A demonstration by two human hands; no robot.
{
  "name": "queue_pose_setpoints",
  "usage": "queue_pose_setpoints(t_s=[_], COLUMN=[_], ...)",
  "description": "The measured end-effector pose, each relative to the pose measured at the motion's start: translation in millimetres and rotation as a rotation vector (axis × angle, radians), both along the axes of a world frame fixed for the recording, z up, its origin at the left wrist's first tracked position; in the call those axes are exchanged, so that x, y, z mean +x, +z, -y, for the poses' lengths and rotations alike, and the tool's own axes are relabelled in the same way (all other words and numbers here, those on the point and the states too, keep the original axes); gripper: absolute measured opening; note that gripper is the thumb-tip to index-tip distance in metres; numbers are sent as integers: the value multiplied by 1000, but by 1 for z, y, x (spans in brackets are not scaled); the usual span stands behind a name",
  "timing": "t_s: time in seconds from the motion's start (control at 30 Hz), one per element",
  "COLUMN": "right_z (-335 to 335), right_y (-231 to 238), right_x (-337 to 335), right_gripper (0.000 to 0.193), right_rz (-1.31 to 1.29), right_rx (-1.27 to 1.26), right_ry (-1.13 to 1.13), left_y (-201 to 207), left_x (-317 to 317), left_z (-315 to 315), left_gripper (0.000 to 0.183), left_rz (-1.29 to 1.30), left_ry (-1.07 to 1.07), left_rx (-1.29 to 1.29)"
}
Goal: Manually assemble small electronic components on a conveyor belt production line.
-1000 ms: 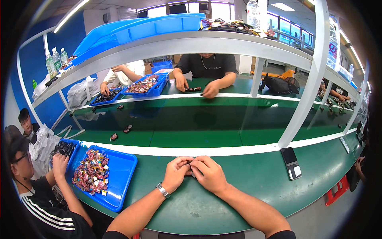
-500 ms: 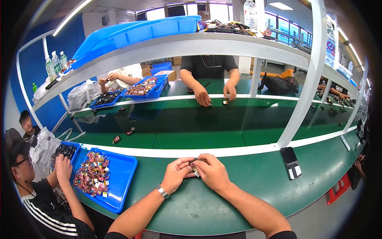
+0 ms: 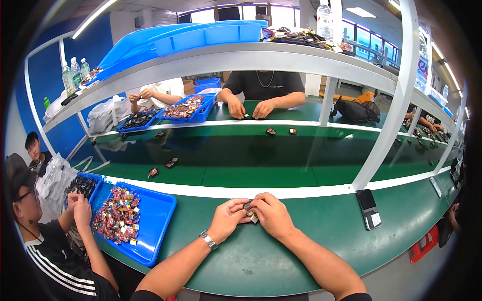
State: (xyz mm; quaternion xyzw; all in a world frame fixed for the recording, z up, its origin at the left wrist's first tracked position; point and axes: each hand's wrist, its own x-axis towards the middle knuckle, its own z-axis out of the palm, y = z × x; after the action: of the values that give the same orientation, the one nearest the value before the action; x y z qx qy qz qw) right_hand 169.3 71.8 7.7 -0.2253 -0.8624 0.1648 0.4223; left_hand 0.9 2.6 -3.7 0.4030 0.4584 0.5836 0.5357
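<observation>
My left hand (image 3: 227, 220) and my right hand (image 3: 273, 216) meet just above the near green tabletop, fingers pinched together around one small piece (image 3: 254, 219). The piece is dark with a pale, yellowish-white patch like a label. Fingers hide most of it, so its exact kind cannot be made out. A metal-banded watch (image 3: 208, 240) is on my left wrist. To the left of my hands stands a blue tray (image 3: 156, 220), with a heap of small reddish packets (image 3: 117, 215) bearing white and yellow patches in its left part.
A black phone-like device (image 3: 369, 209) lies at right by a white post (image 3: 389, 120). Beyond the white rail runs a green belt (image 3: 251, 160) with several small packets. A co-worker (image 3: 60, 241) sits close at left beside a tray of black parts (image 3: 84, 184). Overhead is a shelf (image 3: 241, 55).
My hands stay together, turning the piece slightly so its pale patch shows more. The opposite person's hands have drawn back from the belt, where two packets now lie. The left co-worker's hands came together.
</observation>
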Motion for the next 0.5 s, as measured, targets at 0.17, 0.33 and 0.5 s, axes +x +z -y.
queue_pose_setpoints(t_s=[0.17,0.33,0.5], right_z=[1,4,9], right_y=[-7,-5,-4], right_x=[-4,-6,-6], right_gripper=[12,14,16], right_rz=[-61,-64,-67], right_rx=[-54,-35,-21], right_ry=[-51,-99,-62], left_y=[3,3,3], left_x=[2,3,2], left_z=[0,1,1], left_gripper=[32,31,31], left_rz=[-14,-33,-28], left_ry=[11,23,22], left_rx=[-9,-7,-5])
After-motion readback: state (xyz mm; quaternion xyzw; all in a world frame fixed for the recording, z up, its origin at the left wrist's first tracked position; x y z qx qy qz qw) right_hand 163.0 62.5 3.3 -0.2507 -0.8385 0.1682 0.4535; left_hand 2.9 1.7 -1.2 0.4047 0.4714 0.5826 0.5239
